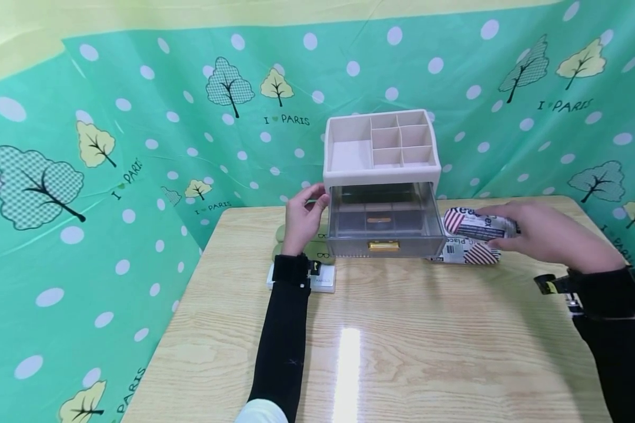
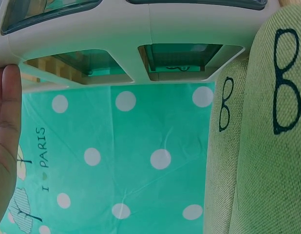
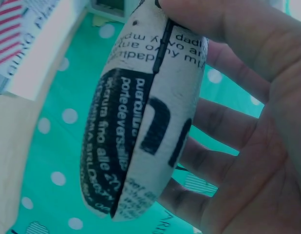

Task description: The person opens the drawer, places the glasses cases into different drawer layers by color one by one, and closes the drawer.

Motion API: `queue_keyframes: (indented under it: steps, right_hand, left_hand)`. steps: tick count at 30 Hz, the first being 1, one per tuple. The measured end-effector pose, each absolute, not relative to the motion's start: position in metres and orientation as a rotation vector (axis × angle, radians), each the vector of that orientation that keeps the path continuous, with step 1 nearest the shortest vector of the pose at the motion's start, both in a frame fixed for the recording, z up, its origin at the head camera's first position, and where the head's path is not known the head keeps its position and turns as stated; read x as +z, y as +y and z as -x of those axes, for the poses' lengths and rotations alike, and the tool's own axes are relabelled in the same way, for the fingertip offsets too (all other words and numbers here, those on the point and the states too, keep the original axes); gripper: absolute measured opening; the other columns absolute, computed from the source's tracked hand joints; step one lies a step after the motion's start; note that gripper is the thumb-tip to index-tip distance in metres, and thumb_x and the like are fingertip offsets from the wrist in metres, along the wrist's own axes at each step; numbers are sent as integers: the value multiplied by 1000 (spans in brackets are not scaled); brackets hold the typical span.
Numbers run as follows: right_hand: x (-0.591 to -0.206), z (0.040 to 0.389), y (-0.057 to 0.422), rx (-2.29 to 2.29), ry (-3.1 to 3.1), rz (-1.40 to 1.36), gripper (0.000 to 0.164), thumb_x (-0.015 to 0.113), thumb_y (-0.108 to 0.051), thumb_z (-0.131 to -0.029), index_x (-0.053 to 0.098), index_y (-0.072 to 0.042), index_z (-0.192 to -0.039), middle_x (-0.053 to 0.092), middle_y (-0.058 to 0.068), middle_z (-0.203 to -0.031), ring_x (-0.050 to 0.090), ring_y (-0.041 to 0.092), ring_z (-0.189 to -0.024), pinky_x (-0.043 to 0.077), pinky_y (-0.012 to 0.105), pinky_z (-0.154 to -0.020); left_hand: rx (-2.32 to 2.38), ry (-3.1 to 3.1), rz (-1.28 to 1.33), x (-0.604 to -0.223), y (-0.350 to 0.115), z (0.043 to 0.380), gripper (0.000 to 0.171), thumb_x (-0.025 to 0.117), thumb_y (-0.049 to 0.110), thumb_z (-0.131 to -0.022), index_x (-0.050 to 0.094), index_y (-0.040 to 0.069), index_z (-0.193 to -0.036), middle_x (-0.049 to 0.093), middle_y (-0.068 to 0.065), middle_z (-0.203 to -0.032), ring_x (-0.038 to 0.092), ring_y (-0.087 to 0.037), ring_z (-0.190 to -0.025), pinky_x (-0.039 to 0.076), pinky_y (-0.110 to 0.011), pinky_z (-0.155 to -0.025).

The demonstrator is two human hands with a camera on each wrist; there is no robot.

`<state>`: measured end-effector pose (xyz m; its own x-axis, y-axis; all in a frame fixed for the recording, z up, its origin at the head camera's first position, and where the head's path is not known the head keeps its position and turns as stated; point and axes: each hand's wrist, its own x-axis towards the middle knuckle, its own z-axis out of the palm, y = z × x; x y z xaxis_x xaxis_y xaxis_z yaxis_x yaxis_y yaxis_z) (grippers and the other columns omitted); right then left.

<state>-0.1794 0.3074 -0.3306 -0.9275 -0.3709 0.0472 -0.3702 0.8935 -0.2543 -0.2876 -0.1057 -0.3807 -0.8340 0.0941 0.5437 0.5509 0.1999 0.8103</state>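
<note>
My right hand [image 1: 552, 232] grips a hard glasses case [image 1: 478, 226] with black-and-white newsprint and red stripes, thumb on one side and fingers on the other. The case is held just right of a desk organizer [image 1: 381, 176], above a second newsprint-patterned item [image 1: 457, 252]. In the right wrist view, the case's dark seam [image 3: 153, 80] shows. The organizer's clear grey drawer [image 1: 349, 247] with a gold handle is pulled out. My left hand [image 1: 301, 220] rests against the organizer's left side; in the left wrist view its fingers [image 2: 10, 107] look fairly straight.
Two green fabric cases [image 2: 267, 146] printed with glasses outlines lie left of the organizer, partly behind my left hand. A small white box [image 1: 325, 279] lies in front of them. Behind the wooden table [image 1: 428, 346] hangs a green dotted cloth [image 1: 275, 70].
</note>
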Motion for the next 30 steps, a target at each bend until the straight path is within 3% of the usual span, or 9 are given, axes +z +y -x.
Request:
queue_keyframes:
  steps: [4,7,11,17,24,30]
  right_hand:
    - [-316,180,307,-353,3081,535,65,83,-18,-88,56,-5,-146,69,20,-101,60,24,-77,47,34,-56]
    - [-303,179,307,-320,3097,505,66,83,-19,-88,55,-5,-146,68,19,-97,56,24,-75,44,35,-56]
    - [-286,178,305,-296,3148,511,64,84,-17,-87,57,-2,-143,69,26,-117,60,31,-90,50,42,-67]
    - [-265,179,301,-265,3246,554,63,85,-16,-85,60,-3,-141,71,21,-106,56,27,-79,43,34,-57]
    - [-246,182,295,-248,3334,689,65,89,-15,-80,62,-4,-138,70,26,-106,57,30,-79,43,34,-56]
    - [-231,183,284,-263,3339,802,67,89,-15,-81,61,-7,-141,70,23,-108,55,26,-76,40,29,-53]
  left_hand:
    - [-1675,-2107,605,-375,-105,281,31,66,11,-98,67,-8,-122,69,-24,-111,66,-34,-101,58,-53,-91]
    - [-1674,-2113,599,-375,-104,281,32,66,12,-98,67,-7,-123,69,-24,-112,66,-34,-102,58,-51,-91]
    - [-1679,-2120,592,-375,-103,281,32,66,13,-98,67,-7,-123,69,-23,-113,66,-33,-102,59,-48,-91]
    - [-1671,-2112,608,-376,-103,283,32,65,13,-98,67,-7,-124,69,-24,-113,65,-34,-102,58,-52,-91]
    - [-1653,-2136,585,-374,-104,282,32,65,14,-98,67,-6,-124,70,-22,-112,67,-32,-102,60,-42,-90]
    - [-1647,-2128,601,-377,-106,284,32,65,12,-99,67,-7,-123,70,-24,-112,68,-35,-101,59,-47,-91]
